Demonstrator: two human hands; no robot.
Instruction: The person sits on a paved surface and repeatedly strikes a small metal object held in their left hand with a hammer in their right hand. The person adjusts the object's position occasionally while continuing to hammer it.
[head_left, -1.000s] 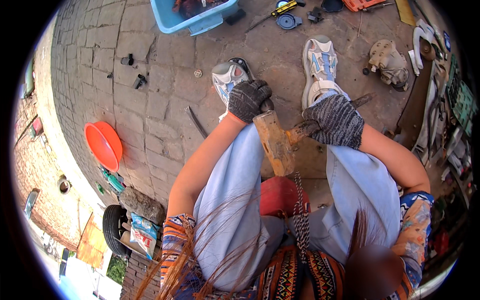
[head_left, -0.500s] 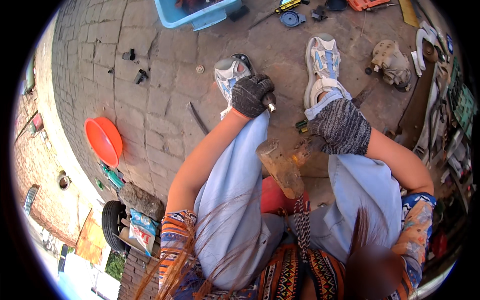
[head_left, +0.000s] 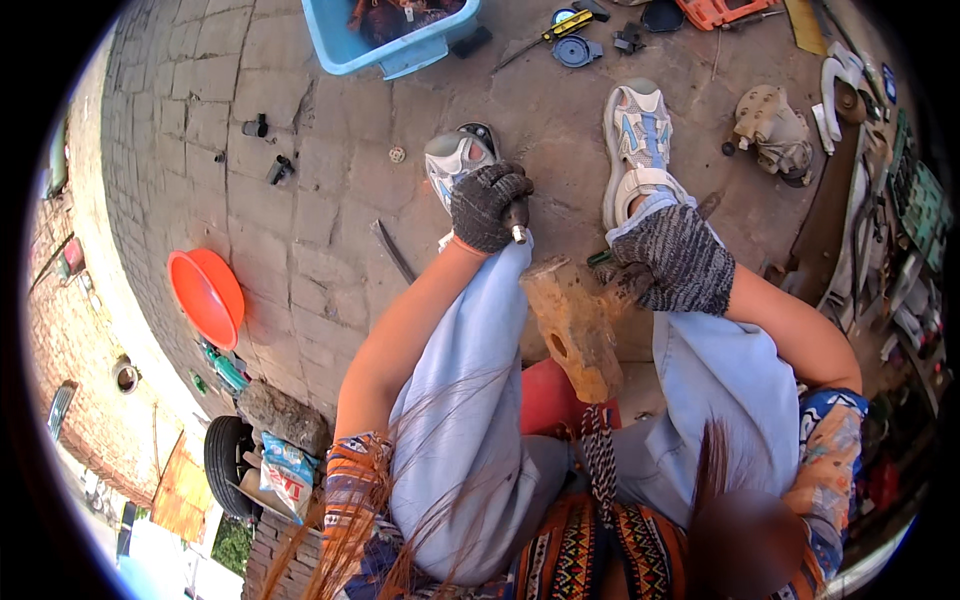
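My left hand [head_left: 488, 208], in a dark grey knit glove, is closed around a dark cylindrical metal piece [head_left: 518, 222] with a silver tip, above my left knee. My right hand [head_left: 668, 258], in a speckled grey glove, grips a hammer by its worn handle [head_left: 620, 285], whose far end shows beyond the hand by my right shoe [head_left: 640, 135]. The rusty yellow hammer head [head_left: 565, 330] hangs between my knees, lower than the metal piece and apart from it, with a dark hole in its face. A red object [head_left: 545, 395] lies partly hidden beneath the head.
A blue tub [head_left: 360, 55] holding rusty items, screwdrivers and small parts [head_left: 577, 50] lie at the top. An orange basin [head_left: 205, 298], a tire [head_left: 228, 462] and a rough stone [head_left: 282, 418] are at left. A tan canvas-like lump [head_left: 775, 135] and piled metal scrap [head_left: 915, 210] are at right.
The hammer head has dropped toward me and turned, showing its hole. My left hand has shifted slightly, and the silver tip of its piece, hidden at first, now shows.
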